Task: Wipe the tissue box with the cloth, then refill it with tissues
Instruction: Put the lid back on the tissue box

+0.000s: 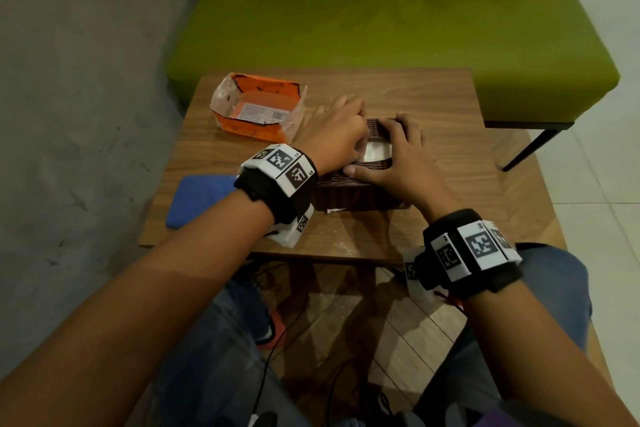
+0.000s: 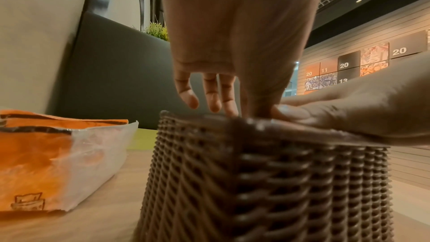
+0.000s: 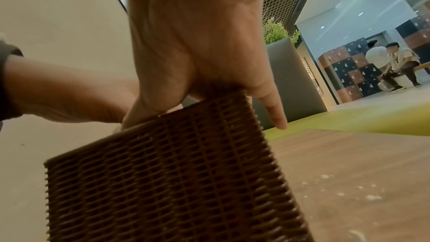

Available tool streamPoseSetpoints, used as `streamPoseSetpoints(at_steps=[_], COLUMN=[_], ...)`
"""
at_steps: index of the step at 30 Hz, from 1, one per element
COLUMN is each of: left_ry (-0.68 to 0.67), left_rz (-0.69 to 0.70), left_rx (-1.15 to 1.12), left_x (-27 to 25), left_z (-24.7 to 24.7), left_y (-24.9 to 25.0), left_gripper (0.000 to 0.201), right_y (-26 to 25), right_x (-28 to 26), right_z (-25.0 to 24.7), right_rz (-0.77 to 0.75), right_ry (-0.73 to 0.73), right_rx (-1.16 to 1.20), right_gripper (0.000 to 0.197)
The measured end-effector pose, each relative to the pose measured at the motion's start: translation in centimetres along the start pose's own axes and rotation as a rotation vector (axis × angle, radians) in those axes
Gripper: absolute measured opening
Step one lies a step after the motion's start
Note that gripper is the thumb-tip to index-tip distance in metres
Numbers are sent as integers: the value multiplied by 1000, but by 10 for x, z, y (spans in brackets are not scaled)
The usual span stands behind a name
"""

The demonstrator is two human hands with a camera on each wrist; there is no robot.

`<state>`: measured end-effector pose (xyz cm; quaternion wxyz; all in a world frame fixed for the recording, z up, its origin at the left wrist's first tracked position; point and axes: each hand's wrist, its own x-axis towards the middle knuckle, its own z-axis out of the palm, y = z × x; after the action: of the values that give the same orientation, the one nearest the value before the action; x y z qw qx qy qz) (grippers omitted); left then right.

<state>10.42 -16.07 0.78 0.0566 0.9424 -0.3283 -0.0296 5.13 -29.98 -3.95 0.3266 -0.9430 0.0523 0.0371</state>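
A dark brown woven tissue box [image 1: 346,196] [image 2: 256,181] [image 3: 174,172] stands in the middle of the wooden table [image 1: 433,104]. White tissue [image 1: 377,151] shows through the opening in its top. My right hand [image 1: 398,156] [image 3: 197,52] lies flat on the top, fingers spread, thumb along the near edge. My left hand [image 1: 337,133] [image 2: 232,43] reaches over the box's left end; its fingers hang straight and its thumb touches the top beside the right thumb. What the left fingertips do at the opening is hidden. A folded blue cloth [image 1: 197,199] lies near the table's left edge, apart from both hands.
An open orange and clear plastic tissue wrapper [image 1: 256,107] [image 2: 46,163] sits at the table's back left, close to the box. A green bench seat [image 1: 381,10] runs behind the table. A grey wall is on the left. Cables trail on the floor under the table.
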Motion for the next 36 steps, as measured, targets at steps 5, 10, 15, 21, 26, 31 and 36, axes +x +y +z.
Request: streamPoseSetpoints(at_steps=[5, 10, 15, 21, 26, 31, 36], left_ry=[-6, -11, 42, 21, 88, 87, 77], left_rz=[7, -37, -99, -67, -118, -118, -145], left_rx=[-65, -161, -269, -205, -130, -143, -99], left_x=[0, 2, 1, -3, -4, -4, -4], left_z=[-3, -9, -12, -2, 12, 13, 11], left_y=[-4, -11, -19, -8, 7, 9, 18], left_gripper=[8, 7, 6, 24, 11, 19, 18], right_y=[-3, -4, -5, -6, -4, -4, -5], right_x=[2, 4, 2, 2, 3, 1, -2], right_z=[0, 0, -1, -1, 2, 4, 7], right_rz=[10, 25, 27, 35, 33, 42, 55], right_ry=[-48, -70, -47, -25, 0, 7, 19], right_rx=[-33, -7, 22, 40, 25, 9, -4], right_gripper=[97, 97, 99, 101, 99, 98, 100])
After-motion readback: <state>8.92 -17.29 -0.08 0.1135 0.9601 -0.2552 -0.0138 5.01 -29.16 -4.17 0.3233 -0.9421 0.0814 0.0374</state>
